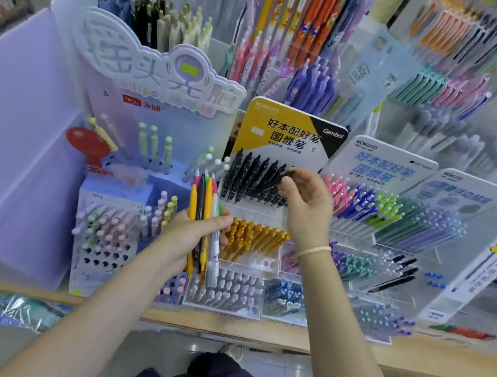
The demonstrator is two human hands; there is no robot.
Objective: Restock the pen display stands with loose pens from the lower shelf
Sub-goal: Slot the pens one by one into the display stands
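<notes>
My left hand (192, 239) grips a bundle of loose pens (204, 214), yellow, black, pink and white, held upright in front of the stands. My right hand (304, 203) pinches a black pen (275, 181) at the right end of the row of black pens (249, 177) in the yellow-and-black display stand (291, 130). Below that row sits a row of yellow pens (254, 237).
A lilac stand (111, 232) with pastel pens is at the left. White stands (383, 163) with coloured pens are at the right. Clear trays of pens (225, 294) line the wooden shelf edge (346, 348). A plastic-wrapped packet (22, 311) lies on the lower shelf.
</notes>
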